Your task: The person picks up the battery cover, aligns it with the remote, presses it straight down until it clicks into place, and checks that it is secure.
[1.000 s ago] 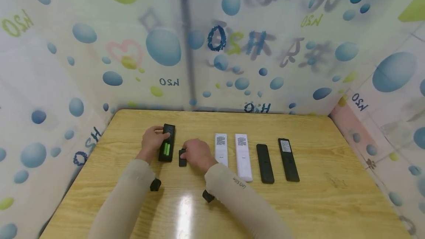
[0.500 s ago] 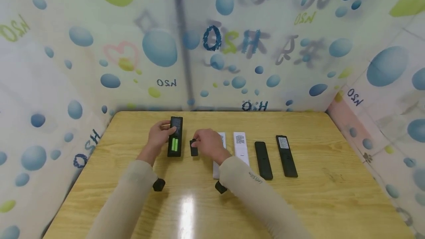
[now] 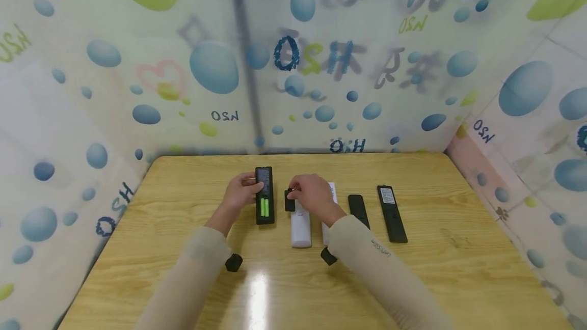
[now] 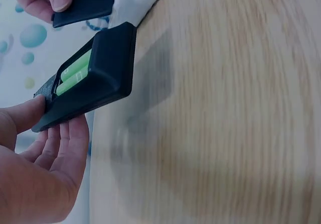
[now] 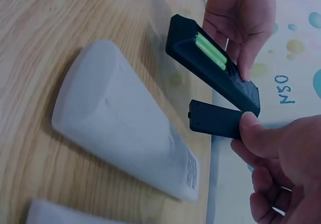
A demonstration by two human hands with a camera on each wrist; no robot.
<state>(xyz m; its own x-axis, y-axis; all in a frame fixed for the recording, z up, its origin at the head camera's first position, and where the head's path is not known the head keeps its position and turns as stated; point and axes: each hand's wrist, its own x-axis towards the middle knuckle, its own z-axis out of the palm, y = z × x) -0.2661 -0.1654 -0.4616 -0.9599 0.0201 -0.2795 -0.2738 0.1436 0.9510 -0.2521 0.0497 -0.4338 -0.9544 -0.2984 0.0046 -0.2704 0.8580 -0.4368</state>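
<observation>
A black remote control (image 3: 269,191) is held back side up in my left hand (image 3: 238,193), thumb on its back and fingers underneath. Its battery compartment is uncovered, with two green batteries (image 3: 264,208) lying side by side in it. In the left wrist view the remote (image 4: 108,63) is off the tabletop, its shadow falling on the wood. Between thumb and fingers, my right hand (image 3: 315,195) pinches a flat black battery cover (image 5: 215,119). The cover is apart from the remote, just to its right in the head view.
Below my right hand lies a white remote (image 3: 300,229). A second white remote (image 3: 325,236) and a black one (image 3: 357,204) are partly covered by my right arm. Further right is a black remote with a label (image 3: 393,220). Patterned walls (image 3: 206,131) border the wooden table (image 3: 435,279).
Both hands have moved to the right, carrying the black remote and the cover with them. The cover now sits over the first white remote's left edge in the head view.
</observation>
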